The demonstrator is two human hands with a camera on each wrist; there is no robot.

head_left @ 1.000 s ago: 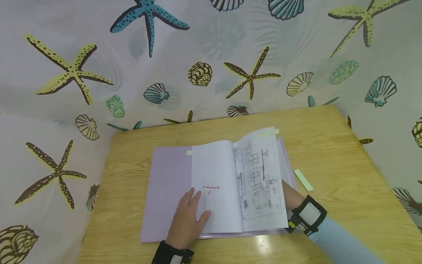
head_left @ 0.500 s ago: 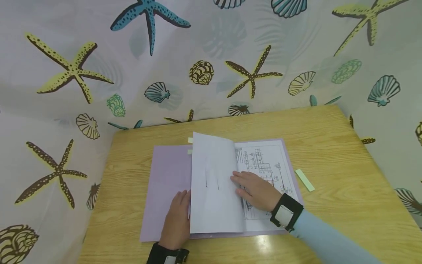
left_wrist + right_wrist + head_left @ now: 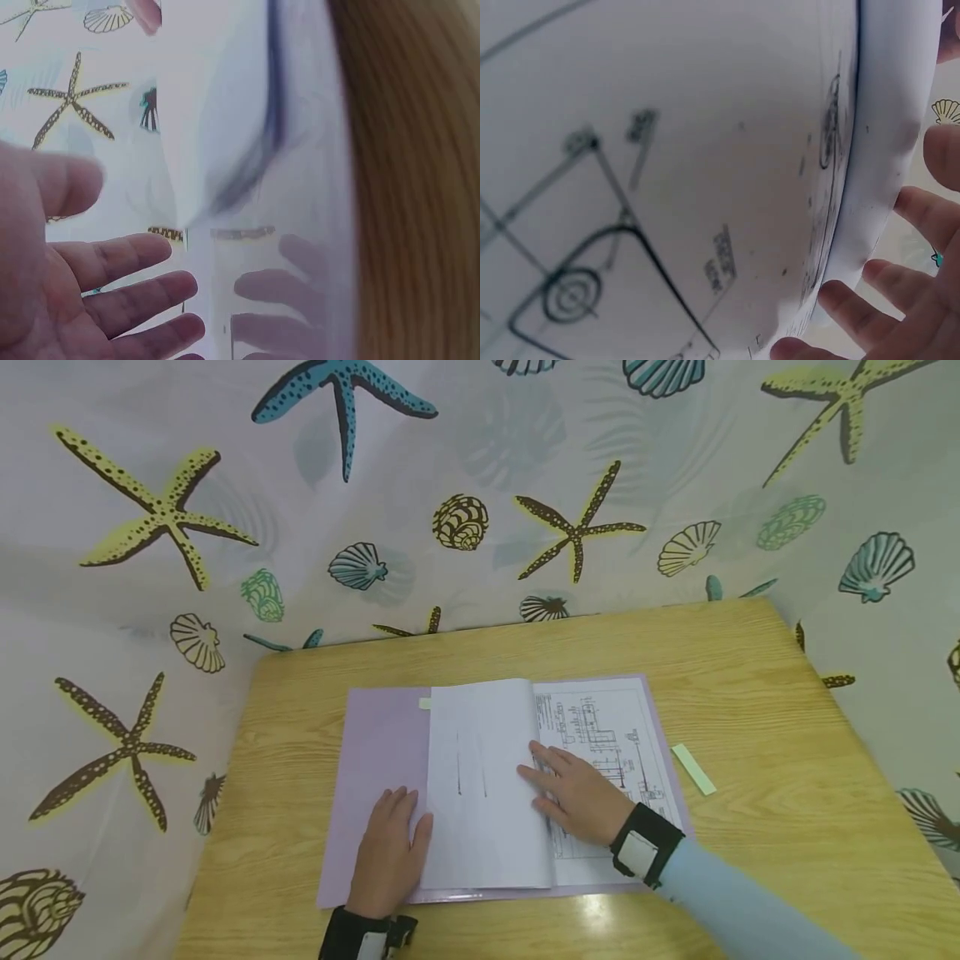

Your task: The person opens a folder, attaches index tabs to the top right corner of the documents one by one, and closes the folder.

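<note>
A purple folder point(image 3: 384, 727) lies spread on the wooden table, holding bound sheets. Its left-hand white page point(image 3: 480, 843) bears two thin dark lines; the right-hand page point(image 3: 622, 710) carries a technical drawing. My left hand point(image 3: 390, 852) is over the purple cover beside the white page's left edge, fingers extended. At the fold between the pages, my right hand point(image 3: 581, 797) has its outstretched fingers on the white page and its palm over the drawing. In the right wrist view the fingers point(image 3: 851, 315) are beside the curved paper; neither hand grips anything.
A pale green sticky strip point(image 3: 693, 769) lies on the wooden table point(image 3: 772, 735) right of the folder. A small pale tab point(image 3: 425, 703) sticks out from the page's left edge. Behind hangs a cloth point(image 3: 465, 452) printed with starfish and shells.
The page with the drawing has been turned from right to left and now lies flat, uncovering another drawing. My right hand came out from beneath it; my left hand shifted left off the page.
</note>
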